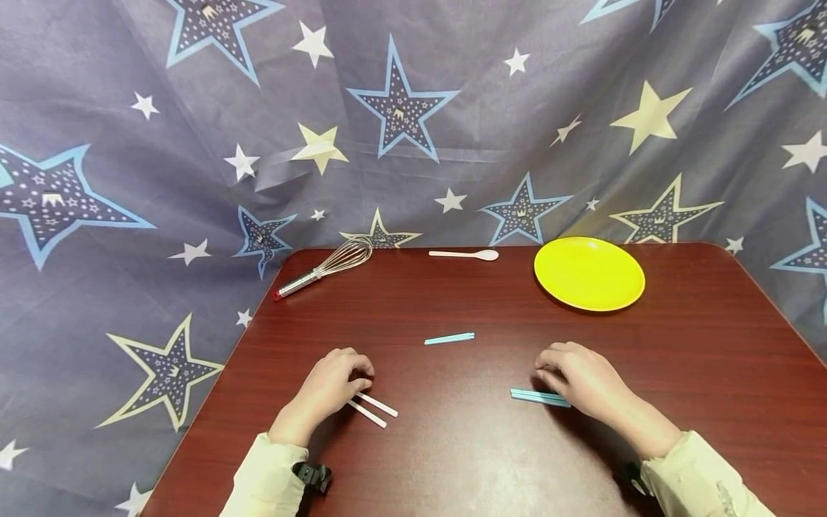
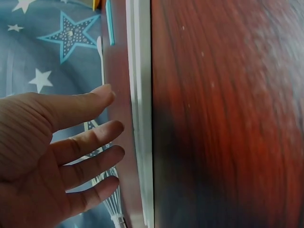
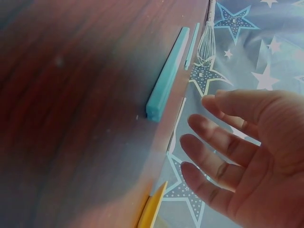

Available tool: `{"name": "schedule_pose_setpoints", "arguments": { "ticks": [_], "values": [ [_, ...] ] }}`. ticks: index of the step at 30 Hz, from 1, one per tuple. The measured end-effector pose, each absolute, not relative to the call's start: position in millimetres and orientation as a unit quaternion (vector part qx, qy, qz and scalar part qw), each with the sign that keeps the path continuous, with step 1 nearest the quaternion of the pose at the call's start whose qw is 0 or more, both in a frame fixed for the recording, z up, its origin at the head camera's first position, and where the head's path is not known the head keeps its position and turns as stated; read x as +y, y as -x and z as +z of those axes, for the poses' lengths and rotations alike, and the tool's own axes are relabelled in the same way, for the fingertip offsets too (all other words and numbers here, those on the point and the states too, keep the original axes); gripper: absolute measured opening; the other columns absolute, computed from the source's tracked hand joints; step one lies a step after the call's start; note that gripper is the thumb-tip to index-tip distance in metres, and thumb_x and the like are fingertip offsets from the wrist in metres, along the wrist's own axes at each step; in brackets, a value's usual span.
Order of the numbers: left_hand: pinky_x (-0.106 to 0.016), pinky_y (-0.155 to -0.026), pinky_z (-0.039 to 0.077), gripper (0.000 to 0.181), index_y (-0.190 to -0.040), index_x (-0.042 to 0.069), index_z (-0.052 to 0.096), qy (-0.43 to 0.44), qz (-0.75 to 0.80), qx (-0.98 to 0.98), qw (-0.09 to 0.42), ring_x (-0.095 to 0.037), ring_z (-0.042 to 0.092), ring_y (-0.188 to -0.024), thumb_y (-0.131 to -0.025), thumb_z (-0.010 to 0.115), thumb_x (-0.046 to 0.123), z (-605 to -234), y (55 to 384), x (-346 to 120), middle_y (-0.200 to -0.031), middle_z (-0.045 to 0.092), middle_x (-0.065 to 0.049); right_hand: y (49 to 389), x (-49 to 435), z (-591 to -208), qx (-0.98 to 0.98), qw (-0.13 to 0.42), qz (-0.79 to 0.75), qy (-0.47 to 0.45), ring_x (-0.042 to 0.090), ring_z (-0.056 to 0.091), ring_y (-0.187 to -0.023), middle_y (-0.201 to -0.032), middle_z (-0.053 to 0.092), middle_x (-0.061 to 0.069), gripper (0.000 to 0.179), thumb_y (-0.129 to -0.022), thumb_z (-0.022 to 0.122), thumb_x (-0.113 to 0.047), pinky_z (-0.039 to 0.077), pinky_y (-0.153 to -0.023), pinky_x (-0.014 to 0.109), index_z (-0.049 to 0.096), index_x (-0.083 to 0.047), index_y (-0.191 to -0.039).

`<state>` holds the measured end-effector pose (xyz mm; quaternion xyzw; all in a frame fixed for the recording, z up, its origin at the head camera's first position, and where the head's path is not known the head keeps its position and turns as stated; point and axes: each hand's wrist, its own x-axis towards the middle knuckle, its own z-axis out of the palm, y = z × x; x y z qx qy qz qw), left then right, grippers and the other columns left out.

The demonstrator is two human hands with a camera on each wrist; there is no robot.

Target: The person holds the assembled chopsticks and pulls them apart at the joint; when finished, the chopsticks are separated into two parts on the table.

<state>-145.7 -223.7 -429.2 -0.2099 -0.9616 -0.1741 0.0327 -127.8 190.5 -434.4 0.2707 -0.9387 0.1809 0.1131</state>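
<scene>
Left hand relaxed-fingered over white sticks at lower left, right hand likewise loose over blue sticks at lower right, nothing gripped; probably light, stiff, slippery, best pinched mid-length; table beneath.

Bench: dark red-brown wood grain
Plate: yellow
Sticks: white
Bars: light blue
Cloth: grey-blue, star-patterned
</scene>
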Motion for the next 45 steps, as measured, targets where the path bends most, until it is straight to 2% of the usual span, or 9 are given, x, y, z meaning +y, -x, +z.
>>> {"name": "schedule_pose_setpoints", "arguments": {
  "ticks": [5, 13, 27, 32, 36, 45],
  "values": [
    [-0.038, -0.073, 0.046, 0.019, -0.08, 0.018, 0.07, 0.212, -0.156, -0.965, 0.012, -0.017, 0.055, -0.08, -0.071, 0.084, 0.009, -427.7, 143.0, -229.1, -0.081, 0.062, 0.003, 127.4, 190.4, -435.6, -0.937, 0.117, 0.182, -0.273, 0.014, 0.061, -0.079, -0.083, 0.063, -0.011, 0.011, -0.081, 0.078, -0.011, 0.051, -0.069, 0.036, 0.071, -0.019, -0.085],
    [-0.035, -0.065, 0.043, 0.022, -0.077, 0.018, 0.069, 0.225, -0.134, -0.965, 0.009, -0.015, 0.051, -0.073, -0.066, 0.085, 0.007, -423.4, 142.4, -229.7, -0.077, 0.059, 0.004, 127.3, 190.3, -435.1, -0.936, 0.122, 0.184, -0.274, 0.013, 0.06, -0.078, -0.082, 0.063, -0.011, 0.012, -0.081, 0.078, -0.011, 0.051, -0.068, 0.035, 0.07, -0.02, -0.084],
    [-0.034, -0.063, 0.044, 0.023, -0.074, 0.018, 0.07, 0.241, -0.114, -0.964, 0.005, -0.017, 0.053, -0.071, -0.064, 0.087, 0.006, -423.1, 143.5, -228.3, -0.072, 0.057, 0.004, 128.1, 190.2, -435.9, -0.935, 0.118, 0.187, -0.276, 0.012, 0.059, -0.078, -0.082, 0.061, -0.013, 0.013, -0.081, 0.078, -0.012, 0.05, -0.068, 0.035, 0.07, -0.022, -0.083],
    [-0.036, -0.065, 0.045, 0.024, -0.074, 0.018, 0.07, 0.244, -0.114, -0.963, -0.001, -0.018, 0.054, -0.072, -0.065, 0.083, -0.001, -424.0, 141.9, -228.8, -0.074, 0.058, 0.003, 127.7, 190.6, -437.3, -0.936, 0.113, 0.188, -0.275, 0.012, 0.059, -0.078, -0.082, 0.06, -0.014, 0.013, -0.081, 0.078, -0.013, 0.05, -0.068, 0.034, 0.07, -0.022, -0.083],
    [-0.037, -0.064, 0.046, 0.027, -0.073, 0.018, 0.07, 0.249, -0.109, -0.962, 0.007, -0.02, 0.056, -0.072, -0.063, 0.078, -0.006, -424.8, 142.2, -227.9, -0.073, 0.058, 0.003, 127.9, 190.9, -437.9, -0.937, 0.115, 0.186, -0.273, 0.012, 0.059, -0.078, -0.081, 0.06, -0.015, 0.013, -0.081, 0.078, -0.013, 0.05, -0.068, 0.034, 0.07, -0.022, -0.083],
    [-0.038, -0.057, 0.043, 0.03, -0.064, 0.02, 0.063, 0.246, -0.077, -0.966, 0.028, -0.022, 0.054, -0.068, -0.061, 0.079, -0.005, -428.2, 143.4, -222.5, -0.067, 0.052, 0.003, 126.8, 190.9, -437.3, -0.937, 0.116, 0.186, -0.271, 0.013, 0.059, -0.078, -0.082, 0.061, -0.013, 0.011, -0.082, 0.078, -0.014, 0.051, -0.068, 0.035, 0.07, -0.021, -0.084]
  ]
}}
